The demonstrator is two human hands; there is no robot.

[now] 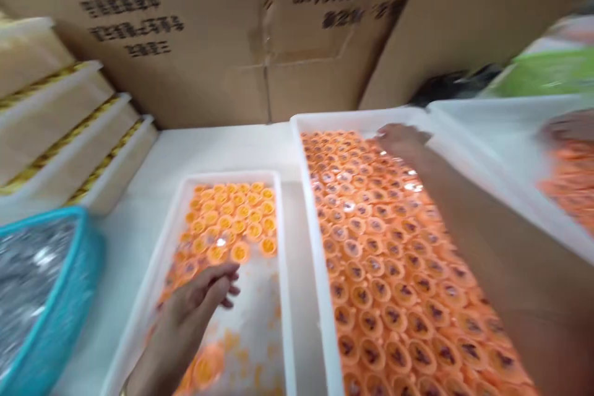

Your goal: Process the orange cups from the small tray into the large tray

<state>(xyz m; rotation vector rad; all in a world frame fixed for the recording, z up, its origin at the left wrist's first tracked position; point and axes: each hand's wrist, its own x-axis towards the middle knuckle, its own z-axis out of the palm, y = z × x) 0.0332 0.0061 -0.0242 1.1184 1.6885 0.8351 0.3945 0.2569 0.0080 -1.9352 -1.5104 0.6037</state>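
Note:
My left hand (199, 303) hangs over the smaller white tray (286, 322), its fingers loosely bent and apart, with nothing visible in them. Orange cup-shaped pieces with yellow centres (239, 210) fill that tray's far part; a blurred orange piece (206, 366) lies below my hand. At the far end of the larger white tray (320, 284), my right hand (403, 141) reaches down by the corner with its fingers drawn together. Whatever they hold is hidden. Rows of orange cups with dark centres (396, 315) pack this tray.
Stacked white trays (69, 130) with yellow contents stand at left, behind a blue basket (69, 297) of shiny clear items. Large cardboard boxes (208, 86) line the back. At right, another person's hand (573, 125) is over another white tray (492, 130) holding orange pieces.

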